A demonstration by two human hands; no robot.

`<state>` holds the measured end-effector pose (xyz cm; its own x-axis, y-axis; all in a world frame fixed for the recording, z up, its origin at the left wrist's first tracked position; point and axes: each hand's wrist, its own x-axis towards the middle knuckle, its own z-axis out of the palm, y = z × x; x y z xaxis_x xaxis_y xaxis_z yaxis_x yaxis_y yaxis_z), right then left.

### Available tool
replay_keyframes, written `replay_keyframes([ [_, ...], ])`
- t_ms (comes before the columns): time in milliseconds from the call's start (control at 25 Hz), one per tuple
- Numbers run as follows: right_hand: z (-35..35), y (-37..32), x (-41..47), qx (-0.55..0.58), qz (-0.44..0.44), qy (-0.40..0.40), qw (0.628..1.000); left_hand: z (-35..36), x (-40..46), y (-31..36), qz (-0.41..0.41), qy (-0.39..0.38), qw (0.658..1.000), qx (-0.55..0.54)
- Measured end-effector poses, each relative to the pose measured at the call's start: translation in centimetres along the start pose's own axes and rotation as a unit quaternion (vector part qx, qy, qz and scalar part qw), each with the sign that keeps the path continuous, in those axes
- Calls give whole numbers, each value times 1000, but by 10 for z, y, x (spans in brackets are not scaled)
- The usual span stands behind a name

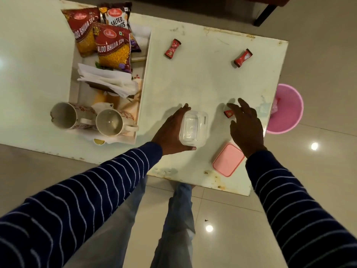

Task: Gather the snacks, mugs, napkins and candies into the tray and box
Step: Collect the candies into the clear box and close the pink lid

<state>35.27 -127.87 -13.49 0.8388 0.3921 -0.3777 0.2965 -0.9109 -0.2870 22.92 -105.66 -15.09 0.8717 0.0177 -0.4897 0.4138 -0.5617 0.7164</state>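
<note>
Centre frame, the left hand grips a clear, empty box. The right hand, fingers spread, hovers over a red candy; pink lid below.

Mostly hidden under the right hand: a red candy, only its left end showing. Behind the napkins, left of the left hand: yellow items, unidentifiable.
</note>
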Motion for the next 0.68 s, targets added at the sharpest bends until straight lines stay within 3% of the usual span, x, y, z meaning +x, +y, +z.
replay_keyframes([
  [320,12,12,4,-31,-22,51,998,-6,17,-5,-1,19,999,44],
  [480,4,-11,3,135,31,116,983,-8,24,-8,-19,27,994,103],
  [600,-5,-54,-7,215,-2,162,963,-12,24,-9,-26,8,989,146],
  [680,0,-82,-18,211,-35,145,966,-17,21,-11,-30,-4,986,162],
])
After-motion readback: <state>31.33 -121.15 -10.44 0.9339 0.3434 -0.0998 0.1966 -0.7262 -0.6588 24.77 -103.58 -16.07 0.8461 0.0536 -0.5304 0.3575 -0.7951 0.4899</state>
